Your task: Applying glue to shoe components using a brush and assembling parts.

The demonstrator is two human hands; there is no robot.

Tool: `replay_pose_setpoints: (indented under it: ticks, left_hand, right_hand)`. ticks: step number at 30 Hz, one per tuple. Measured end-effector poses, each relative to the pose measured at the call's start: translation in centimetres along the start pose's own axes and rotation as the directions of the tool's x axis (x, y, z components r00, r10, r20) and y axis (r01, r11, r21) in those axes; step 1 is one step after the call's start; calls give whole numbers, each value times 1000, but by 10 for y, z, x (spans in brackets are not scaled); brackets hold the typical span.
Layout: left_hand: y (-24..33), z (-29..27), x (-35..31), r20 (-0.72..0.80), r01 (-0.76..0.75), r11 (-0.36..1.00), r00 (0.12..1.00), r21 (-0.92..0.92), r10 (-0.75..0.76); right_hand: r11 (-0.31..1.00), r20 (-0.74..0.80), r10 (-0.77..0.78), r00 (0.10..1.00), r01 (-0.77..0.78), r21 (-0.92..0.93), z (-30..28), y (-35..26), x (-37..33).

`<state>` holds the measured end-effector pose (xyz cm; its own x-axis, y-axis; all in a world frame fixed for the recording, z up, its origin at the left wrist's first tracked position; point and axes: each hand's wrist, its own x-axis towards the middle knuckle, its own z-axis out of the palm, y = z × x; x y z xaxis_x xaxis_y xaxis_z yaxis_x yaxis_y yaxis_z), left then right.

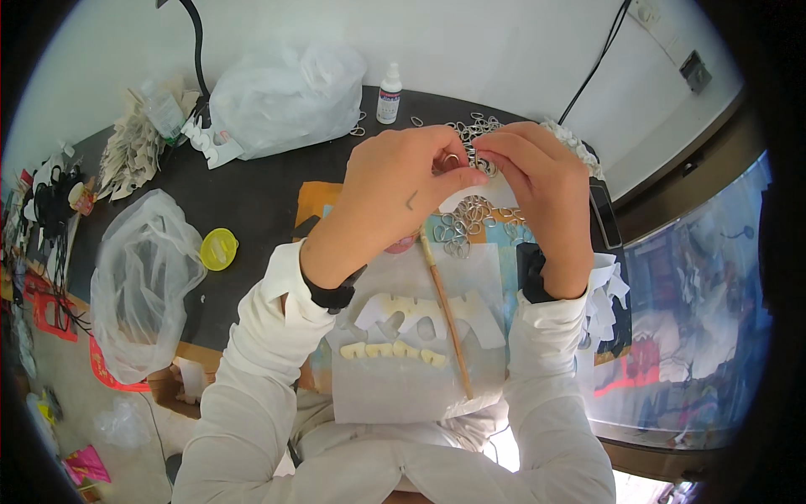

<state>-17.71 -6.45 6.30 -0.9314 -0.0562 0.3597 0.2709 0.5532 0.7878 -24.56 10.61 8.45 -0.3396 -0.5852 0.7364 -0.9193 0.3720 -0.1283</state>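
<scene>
Above the far half of the work board, my two hands come close together. My left hand (403,172) is closed, thumb against curled fingers, with a metal ring (451,160) showing in it. Thumb and fingers of my right hand (541,172) pinch at another metal ring (486,169), partly hidden by the fingertips. A white cut piece (502,195) shows just below the hands; whether either hand holds it I cannot tell. Loose metal rings (457,231) lie in a heap beneath. Nearer me, a thin wooden stick (445,307) rests across a pale sheet (378,395).
White scalloped pieces (478,323) and a cream strip (395,351) lie on the sheet. A small white bottle (389,94) and a filled plastic bag (285,101) stand at the back. Left are a yellow lid (219,249) and a clear bag (143,286); right, a phone (604,214).
</scene>
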Motion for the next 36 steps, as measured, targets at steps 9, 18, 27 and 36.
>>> replay_pose_setpoints:
  ticks: [9,18,27,36]
  left_hand:
    - [-10,11,5,-255,-373,613,671,696,697]
    - [-9,13,1,-140,-374,389,544,842,827]
    - [-6,12,4,-317,-371,665,662,648,679]
    - [0,5,5,-355,-361,912,841,195,408]
  right_hand:
    - [726,3,495,869,-416,548,-5,4,0]
    - [726,194,476,858,-508,464,-10,22,-10]
    - [682,118,394,911,-376,627,-4,17,-3]
    - [862,-8,31,999,-23,507,-12,14,4]
